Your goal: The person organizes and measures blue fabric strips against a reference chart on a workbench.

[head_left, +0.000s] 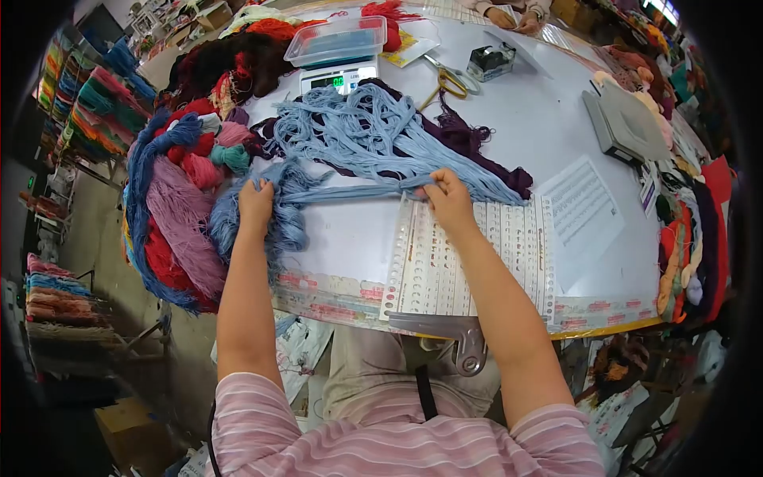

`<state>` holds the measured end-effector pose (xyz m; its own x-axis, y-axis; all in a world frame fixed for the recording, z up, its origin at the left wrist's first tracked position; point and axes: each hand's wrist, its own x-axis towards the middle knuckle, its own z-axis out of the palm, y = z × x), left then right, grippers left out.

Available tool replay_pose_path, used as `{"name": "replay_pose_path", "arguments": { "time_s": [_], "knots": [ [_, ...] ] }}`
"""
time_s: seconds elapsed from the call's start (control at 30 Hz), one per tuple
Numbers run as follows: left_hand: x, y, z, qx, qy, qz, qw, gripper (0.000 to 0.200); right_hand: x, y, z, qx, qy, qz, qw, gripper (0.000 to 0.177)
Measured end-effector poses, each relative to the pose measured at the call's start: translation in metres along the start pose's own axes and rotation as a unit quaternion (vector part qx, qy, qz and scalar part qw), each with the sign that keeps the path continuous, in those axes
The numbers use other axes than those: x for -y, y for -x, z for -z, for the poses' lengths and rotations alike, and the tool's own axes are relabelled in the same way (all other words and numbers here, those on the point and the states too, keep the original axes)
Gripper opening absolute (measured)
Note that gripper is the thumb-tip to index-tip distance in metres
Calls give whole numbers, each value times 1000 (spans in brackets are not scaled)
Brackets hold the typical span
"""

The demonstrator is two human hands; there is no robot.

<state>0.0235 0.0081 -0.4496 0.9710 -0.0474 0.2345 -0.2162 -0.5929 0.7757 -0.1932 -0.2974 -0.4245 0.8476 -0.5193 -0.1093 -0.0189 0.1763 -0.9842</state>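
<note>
A strand of light blue yarn (346, 193) stretches between my hands, low above the white table. My left hand (256, 205) is closed on its left end, against a fluffy blue-grey yarn bundle (290, 226). Fingers pinched, my right hand (450, 200) grips the strand at its other end, over the top edge of a white card with rows of punched holes (429, 270). Beyond the hands, a loose heap of light blue skeins (350, 119) spreads over dark purple yarn (461, 133).
A digital scale (362, 73) carries a clear plastic tray (334, 41). Scissors (451, 82), a small dark box (490, 62), a printed sheet (584, 207) and a grey device (628, 123) lie rightward. Mixed yarn (183, 215) crowds the left edge. Another person's hands (513, 17) show at the far side.
</note>
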Motion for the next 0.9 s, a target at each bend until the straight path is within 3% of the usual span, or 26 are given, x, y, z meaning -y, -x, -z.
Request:
{"name": "replay_pose_path", "arguments": {
  "time_s": [0.13,0.2,0.23,0.3,0.43,0.47,0.53,0.6,0.63,0.67,0.7,0.8,0.87,0.9],
  "knots": [
    [-16,4,19,71,94,114,986,14,-8,-1,5,39,-64,0,997,3],
    [-15,-4,30,62,167,183,967,13,-27,-8,9,63,174,118,976,10],
    [-9,-10,36,66,245,182,950,12,-22,-5,6,62,174,118,976,10],
    [-1,-32,50,45,323,204,923,14,-4,6,-6,28,382,100,919,22],
    [-34,-73,90,-12,503,236,832,18,0,11,-16,1,376,132,917,23],
    [-24,-92,110,45,585,227,777,18,-1,11,-16,-8,376,150,914,23],
    [-39,-109,111,13,528,210,823,20,2,12,-17,-19,378,167,911,23],
    [-69,-112,99,-31,549,151,822,20,7,15,-18,-1,377,120,919,16],
    [-77,-119,92,-63,563,119,816,20,4,16,-17,-4,379,122,917,16],
    [-84,-123,86,-79,526,58,845,19,-2,15,-15,6,404,163,900,15],
    [-88,-123,85,-78,529,57,843,19,-7,14,-13,17,429,203,880,14],
    [-94,-108,95,-10,249,-51,967,21,-11,13,-15,5,439,233,868,13],
    [-97,-72,93,-22,239,-54,969,19,-12,15,-19,-24,471,242,848,20],
    [-95,-52,88,-11,303,-11,953,17,-11,16,-22,-54,503,246,827,27]
  ]
}}
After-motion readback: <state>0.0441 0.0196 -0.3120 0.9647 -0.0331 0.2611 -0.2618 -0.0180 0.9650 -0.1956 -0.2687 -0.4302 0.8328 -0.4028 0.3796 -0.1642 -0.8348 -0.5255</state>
